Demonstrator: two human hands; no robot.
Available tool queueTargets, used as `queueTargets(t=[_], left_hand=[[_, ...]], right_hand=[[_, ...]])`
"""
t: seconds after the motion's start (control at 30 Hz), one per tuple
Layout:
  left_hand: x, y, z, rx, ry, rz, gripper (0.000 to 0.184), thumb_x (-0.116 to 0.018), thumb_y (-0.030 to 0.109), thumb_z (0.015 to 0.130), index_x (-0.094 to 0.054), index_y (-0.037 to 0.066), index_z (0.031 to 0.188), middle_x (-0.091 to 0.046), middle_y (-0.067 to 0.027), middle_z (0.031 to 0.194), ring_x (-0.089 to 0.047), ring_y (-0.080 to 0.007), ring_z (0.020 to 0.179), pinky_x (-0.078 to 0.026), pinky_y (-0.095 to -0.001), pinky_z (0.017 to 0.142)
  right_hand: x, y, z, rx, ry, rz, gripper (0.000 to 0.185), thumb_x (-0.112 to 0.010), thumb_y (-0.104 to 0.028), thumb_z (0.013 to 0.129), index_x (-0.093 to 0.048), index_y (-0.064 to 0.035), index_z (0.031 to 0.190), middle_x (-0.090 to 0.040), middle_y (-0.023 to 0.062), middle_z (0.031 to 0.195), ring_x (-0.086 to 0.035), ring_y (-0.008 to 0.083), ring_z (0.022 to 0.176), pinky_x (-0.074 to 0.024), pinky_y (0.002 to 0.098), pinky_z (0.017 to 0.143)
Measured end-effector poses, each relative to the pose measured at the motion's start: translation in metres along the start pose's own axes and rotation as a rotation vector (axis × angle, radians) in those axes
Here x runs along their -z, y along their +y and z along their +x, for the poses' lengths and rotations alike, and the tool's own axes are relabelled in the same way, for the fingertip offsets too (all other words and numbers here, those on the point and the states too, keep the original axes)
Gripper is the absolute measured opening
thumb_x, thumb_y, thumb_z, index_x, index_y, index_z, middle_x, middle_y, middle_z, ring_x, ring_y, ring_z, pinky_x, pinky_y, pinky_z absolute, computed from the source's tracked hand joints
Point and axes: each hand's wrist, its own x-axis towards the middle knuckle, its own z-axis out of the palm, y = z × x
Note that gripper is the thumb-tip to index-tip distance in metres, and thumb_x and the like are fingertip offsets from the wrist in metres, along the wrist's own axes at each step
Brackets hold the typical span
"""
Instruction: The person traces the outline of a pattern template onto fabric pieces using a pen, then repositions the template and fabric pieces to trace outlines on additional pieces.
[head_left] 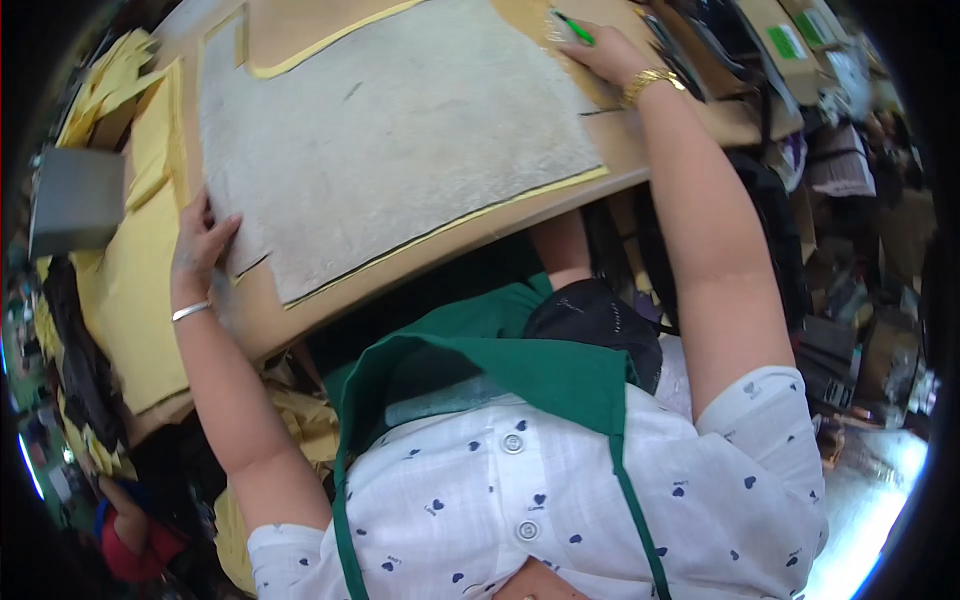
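Right hand (612,58) closed on slim green plastic pen (574,29), beside irregular flat grey sheet (400,140) on brown tabletop (262,305) — left hand (205,240) at sheet's left edge, can't tell if pinching.

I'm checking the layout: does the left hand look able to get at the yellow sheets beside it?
Probably yes: the yellow sheets lie close by the left hand, with nothing visible blocking the way, though it would have to leave the grey sheet's edge.
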Motion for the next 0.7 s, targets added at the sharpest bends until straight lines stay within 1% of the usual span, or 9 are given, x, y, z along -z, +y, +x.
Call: queueTargets(t=[0.03,0.1,0.17,0.2,0.3,0.4,0.43,0.53,0.7], left_hand=[[0.003,-0.004,0.003,-0.025,-0.004,0.094,0.049,-0.058,-0.001,0.067,-0.044,-0.002,0.115,-0.056,-0.0049,0.091,-0.053,-0.0116,0.079,-0.043,-0.023,0.071],[0.011,-0.014,0.008,0.007,-0.067,0.193,0.055,-0.055,-0.001,0.07,-0.038,-0.003,0.122,-0.055,-0.0083,0.103,-0.052,-0.0138,0.091,-0.041,-0.0239,0.08],[0.012,-0.01,0.006,-0.012,-0.06,0.256,0.051,-0.059,0.005,0.07,-0.042,-0.003,0.117,-0.056,-0.0074,0.098,-0.053,-0.0127,0.083,-0.043,-0.0235,0.073],[0.019,-0.024,0.012,-0.096,-0.068,0.324,0.05,-0.061,0.01,0.069,-0.044,-0.002,0.115,-0.056,-0.007,0.094,-0.053,-0.0115,0.078,-0.043,-0.0229,0.069],[0.015,-0.013,0.005,-0.008,-0.022,0.225,0.056,-0.064,0.014,0.068,-0.042,0.0,0.119,-0.057,-0.0063,0.085,-0.052,-0.0097,0.072,-0.041,-0.0226,0.061],[0.015,-0.016,0.005,0.019,0.027,0.134,0.049,-0.069,0.013,0.063,-0.05,-0.003,0.105,-0.057,-0.0112,0.085,-0.055,-0.0169,0.073,-0.046,-0.0275,0.066],[0.014,-0.023,0.01,-0.014,0.058,0.18,0.053,-0.071,0.017,0.062,-0.05,-0.002,0.107,-0.055,-0.013,0.089,-0.055,-0.0189,0.079,-0.046,-0.0286,0.07],[0.015,-0.018,0.007,0.084,0.028,0.169,0.055,-0.072,0.02,0.062,-0.05,-0.001,0.108,-0.053,-0.0136,0.09,-0.053,-0.0202,0.083,-0.045,-0.0296,0.074],[0.018,-0.036,0.015,-0.007,0.087,0.26,0.056,-0.072,0.024,0.061,-0.051,0.001,0.107,-0.051,-0.0141,0.092,-0.052,-0.0216,0.083,-0.045,-0.031,0.074]], right_hand=[[0.002,-0.001,0.0,-0.003,-0.008,0.0,0.054,-0.058,-0.04,0.076,-0.049,-0.0045,0.115,-0.059,0.0186,0.095,-0.057,0.0269,0.087,-0.0413,0.0351,0.077],[0.011,-0.013,-0.009,-0.008,-0.028,0.004,0.054,-0.057,-0.041,0.076,-0.048,-0.0043,0.115,-0.059,0.0189,0.096,-0.056,0.0272,0.089,-0.0406,0.035,0.079],[0.008,-0.01,-0.007,-0.003,-0.039,0.037,0.054,-0.056,-0.041,0.077,-0.048,-0.0033,0.116,-0.058,0.0189,0.098,-0.056,0.0267,0.09,-0.0403,0.0343,0.079],[0.004,-0.003,-0.002,0.006,-0.041,0.068,0.055,-0.055,-0.041,0.078,-0.047,-0.0027,0.116,-0.058,0.019,0.098,-0.056,0.0265,0.09,-0.0401,0.0339,0.08],[0.01,-0.011,-0.005,0.01,-0.06,0.036,0.054,-0.055,-0.037,0.078,-0.044,-0.0029,0.119,-0.057,0.018,0.101,-0.055,0.0236,0.091,-0.04,0.0315,0.081],[0.008,-0.017,-0.006,-0.043,-0.068,0.123,0.053,-0.056,-0.033,0.079,-0.042,-0.0038,0.121,-0.057,0.0174,0.103,-0.055,0.022,0.092,-0.0403,0.0298,0.081],[0.008,-0.016,-0.008,-0.071,-0.07,0.162,0.053,-0.056,-0.033,0.079,-0.042,-0.0035,0.122,-0.057,0.0174,0.103,-0.055,0.0213,0.091,-0.0404,0.0294,0.08],[0.006,-0.006,-0.001,-0.038,-0.088,0.155,0.053,-0.056,-0.032,0.08,-0.041,-0.0034,0.122,-0.056,0.0172,0.103,-0.055,0.0203,0.09,-0.0405,0.0285,0.08],[0.003,-0.007,-0.002,-0.058,-0.054,0.156,0.054,-0.056,-0.031,0.079,-0.041,-0.0034,0.122,-0.057,0.0175,0.102,-0.055,0.021,0.091,-0.0406,0.0286,0.08]])
